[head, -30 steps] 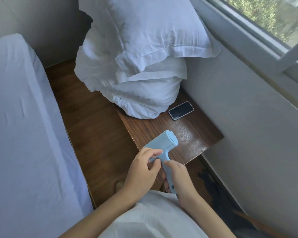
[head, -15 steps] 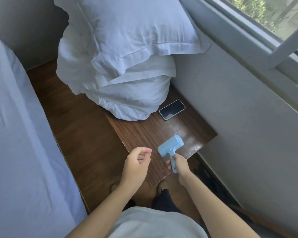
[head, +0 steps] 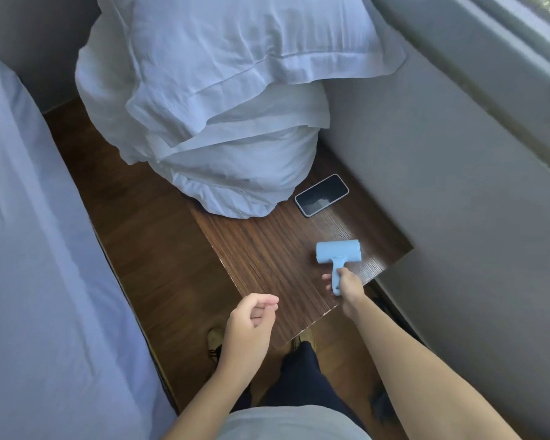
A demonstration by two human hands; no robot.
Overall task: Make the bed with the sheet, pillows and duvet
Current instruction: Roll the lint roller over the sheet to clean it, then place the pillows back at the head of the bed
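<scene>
A stack of white pillows (head: 223,100) is piled on the far end of a dark wooden bedside table (head: 267,265). The bed (head: 29,265), covered in a smooth pale sheet, fills the left side. My right hand (head: 346,289) grips the handle of a light blue lint roller (head: 337,254), whose head lies on the table near its right edge. My left hand (head: 251,325) hovers over the table's near corner with fingers loosely curled, holding nothing. No duvet is distinguishable from the pillow pile.
A black phone (head: 322,195) lies face up on the table beside the pillows. A grey wall (head: 458,217) and window sill run along the right. Wooden floor (head: 134,223) forms a narrow gap between bed and table; my feet stand there.
My left hand let go of the lint roller and drew back. My right hand carried the roller forward and lowered it onto the table.
</scene>
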